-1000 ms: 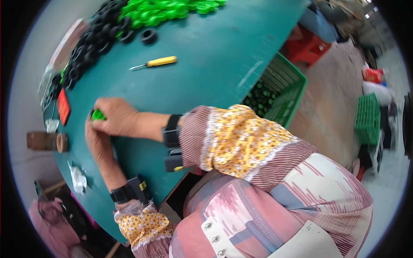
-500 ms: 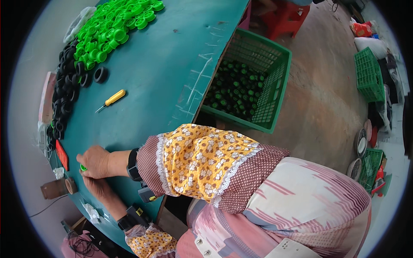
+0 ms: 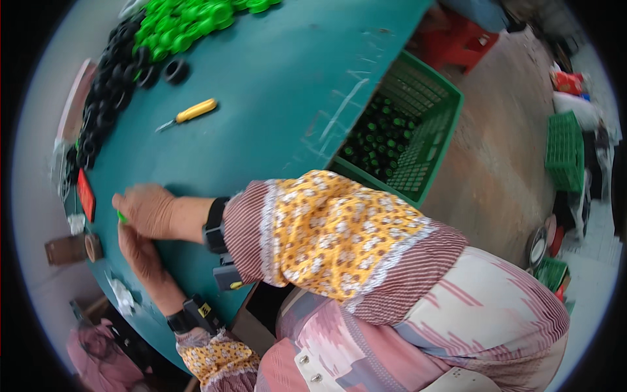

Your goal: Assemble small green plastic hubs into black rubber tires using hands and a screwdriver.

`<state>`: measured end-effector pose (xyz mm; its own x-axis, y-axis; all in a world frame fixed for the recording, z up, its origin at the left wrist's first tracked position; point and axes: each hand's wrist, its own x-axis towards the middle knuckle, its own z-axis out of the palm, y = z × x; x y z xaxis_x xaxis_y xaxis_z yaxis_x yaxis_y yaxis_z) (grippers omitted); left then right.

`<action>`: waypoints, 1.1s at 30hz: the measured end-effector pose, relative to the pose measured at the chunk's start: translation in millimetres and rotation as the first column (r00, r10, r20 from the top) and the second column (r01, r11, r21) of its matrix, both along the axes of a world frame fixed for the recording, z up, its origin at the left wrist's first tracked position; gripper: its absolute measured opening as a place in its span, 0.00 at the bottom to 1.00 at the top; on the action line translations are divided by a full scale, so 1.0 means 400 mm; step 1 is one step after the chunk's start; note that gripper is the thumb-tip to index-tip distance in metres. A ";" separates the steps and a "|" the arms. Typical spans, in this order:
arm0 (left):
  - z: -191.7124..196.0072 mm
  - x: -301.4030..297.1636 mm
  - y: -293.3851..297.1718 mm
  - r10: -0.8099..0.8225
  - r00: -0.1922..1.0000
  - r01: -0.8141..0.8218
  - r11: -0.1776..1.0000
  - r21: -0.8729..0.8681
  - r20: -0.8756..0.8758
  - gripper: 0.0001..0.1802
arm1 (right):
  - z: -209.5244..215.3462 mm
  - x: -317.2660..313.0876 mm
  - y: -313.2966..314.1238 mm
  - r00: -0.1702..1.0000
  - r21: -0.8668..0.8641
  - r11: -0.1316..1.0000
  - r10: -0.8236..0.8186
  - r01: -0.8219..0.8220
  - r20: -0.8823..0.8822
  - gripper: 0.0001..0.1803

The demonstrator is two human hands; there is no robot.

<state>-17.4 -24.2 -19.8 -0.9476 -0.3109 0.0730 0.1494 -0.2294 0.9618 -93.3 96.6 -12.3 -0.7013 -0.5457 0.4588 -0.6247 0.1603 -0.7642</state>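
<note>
My right hand [image 3: 147, 210] and my left hand [image 3: 140, 253] meet over the green table [image 3: 228, 137], the right above the left. Between their fingertips a small bit of a bright green plastic wheel-like piece [image 3: 122, 217] shows; the fingers cover most of it. Both hands are closed around it, and the right is slightly blurred. A screwdriver with a yellow handle [image 3: 197, 110] lies on the table beyond them. Farther off are a heap of green plastic pieces [image 3: 179, 26] and a row of black rubber rings [image 3: 108, 98] along the table's left edge.
Right of the table stands a green crate [image 3: 441, 140] holding black-and-green pieces. A red flat object [image 3: 85, 196], a tape roll [image 3: 93, 247] and white scrap [image 3: 122, 297] lie along the left edge. A red stool [image 3: 460, 42] is at the back, with a person partly visible.
The view has shifted, so table and crate sit farther right and higher. My hands stay together at the green piece, the right hand's fingers turned slightly.
</note>
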 end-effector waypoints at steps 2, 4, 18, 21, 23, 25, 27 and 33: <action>0.018 -0.009 0.012 -0.001 1.000 0.002 0.999 -0.048 0.007 0.16 | -0.024 0.005 -0.024 0.999 -0.081 0.997 -0.009 0.005 -0.041 0.17; -0.026 -0.032 -0.022 0.084 0.996 -0.085 0.996 0.011 0.027 0.16 | -0.042 -0.021 -0.004 0.991 -0.171 0.977 0.133 -0.129 0.013 0.21; 0.051 -0.031 0.060 0.138 0.990 -0.139 0.964 -0.227 -0.023 0.23 | -0.007 -0.094 0.073 0.663 -0.311 0.878 0.479 -0.365 0.575 0.28; 0.069 -0.022 0.059 0.092 0.996 -0.089 0.955 -0.283 -0.003 0.23 | 0.009 -0.097 0.089 0.656 -0.311 0.867 0.499 -0.390 0.567 0.27; 0.067 -0.018 0.066 0.056 0.998 -0.062 0.955 -0.291 -0.029 0.24 | 0.019 -0.099 0.099 0.661 -0.297 0.859 0.511 -0.417 0.550 0.28; 0.049 -0.018 0.064 0.005 0.998 -0.024 0.953 -0.303 -0.062 0.26 | 0.018 -0.098 0.102 0.719 -0.181 0.882 0.462 -0.436 0.519 0.27; 0.049 -0.012 0.055 -0.001 0.998 -0.019 0.935 -0.354 -0.058 0.29 | 0.027 -0.095 0.105 0.693 -0.218 0.868 0.490 -0.447 0.529 0.27; 0.027 -0.017 0.058 0.044 0.993 -0.086 0.905 -0.417 -0.110 0.27 | 0.029 -0.097 0.107 0.689 -0.256 0.863 0.502 -0.435 0.522 0.26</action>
